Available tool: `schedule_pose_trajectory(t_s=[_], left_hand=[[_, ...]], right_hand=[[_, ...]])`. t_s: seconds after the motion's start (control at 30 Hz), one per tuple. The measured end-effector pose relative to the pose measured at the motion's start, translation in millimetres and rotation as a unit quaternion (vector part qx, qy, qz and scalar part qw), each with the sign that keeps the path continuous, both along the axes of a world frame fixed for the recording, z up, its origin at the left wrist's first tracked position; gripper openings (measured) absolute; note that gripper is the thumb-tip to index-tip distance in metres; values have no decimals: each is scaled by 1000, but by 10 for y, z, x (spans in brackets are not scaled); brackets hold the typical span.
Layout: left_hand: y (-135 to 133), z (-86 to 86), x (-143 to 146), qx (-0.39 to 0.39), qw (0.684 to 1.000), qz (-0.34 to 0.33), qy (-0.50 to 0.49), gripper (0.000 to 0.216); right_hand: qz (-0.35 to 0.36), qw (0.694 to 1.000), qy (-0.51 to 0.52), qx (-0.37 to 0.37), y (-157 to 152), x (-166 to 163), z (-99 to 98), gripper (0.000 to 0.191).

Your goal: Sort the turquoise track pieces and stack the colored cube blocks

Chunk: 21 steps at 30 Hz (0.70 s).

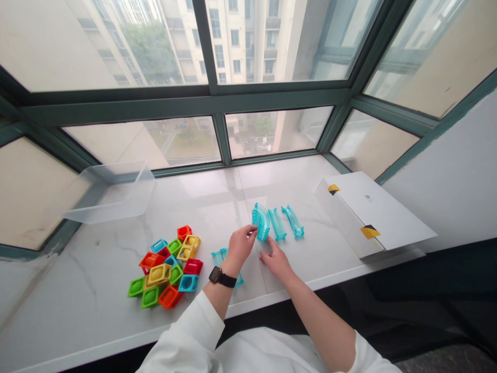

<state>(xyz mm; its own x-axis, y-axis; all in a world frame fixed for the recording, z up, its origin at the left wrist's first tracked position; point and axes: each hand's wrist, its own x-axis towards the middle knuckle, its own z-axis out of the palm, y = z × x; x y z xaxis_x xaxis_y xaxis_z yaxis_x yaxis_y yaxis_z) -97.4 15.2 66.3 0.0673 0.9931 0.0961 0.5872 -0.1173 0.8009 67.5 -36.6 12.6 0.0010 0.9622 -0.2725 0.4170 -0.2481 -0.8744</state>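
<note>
A stack of curved, see-through blue track pieces [261, 221] stands in front of me on the white counter. My left hand [241, 245], with a black watch on its wrist, is closed in a pinch at the stack's left edge. Close to the stack's lower end is my right hand [276, 260], its index finger stretched out and its thumb apart; whether the fingertip touches is unclear. Two straight blue track pieces lie to the right, a nearer track piece [277, 225] and a farther track piece [293, 221]. Another blue track piece [219, 255] is partly hidden under my left wrist.
Left of my hands lies a heap of red, yellow, green and blue toy blocks [159, 274]. A clear plastic bin [112, 210] stands at the back left. On the right is a white box [373, 207] with yellow-and-black tape. Windows border the counter [209, 194].
</note>
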Motion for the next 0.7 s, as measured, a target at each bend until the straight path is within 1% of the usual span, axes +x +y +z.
schedule_pose_trajectory(t_s=[0.17,0.43,0.7], left_hand=[[-1,-16,-7,-2,1000,1,-3,19],[-29,23,-28,-9,1000,1,-5,20],[-39,6,-69,-14,1000,5,-7,22]], right_hand=[[9,1000,4,20,-7,6,19,72],[14,1000,-5,20,7,-8,48,73],[15,999,-8,37,29,-34,30,68]])
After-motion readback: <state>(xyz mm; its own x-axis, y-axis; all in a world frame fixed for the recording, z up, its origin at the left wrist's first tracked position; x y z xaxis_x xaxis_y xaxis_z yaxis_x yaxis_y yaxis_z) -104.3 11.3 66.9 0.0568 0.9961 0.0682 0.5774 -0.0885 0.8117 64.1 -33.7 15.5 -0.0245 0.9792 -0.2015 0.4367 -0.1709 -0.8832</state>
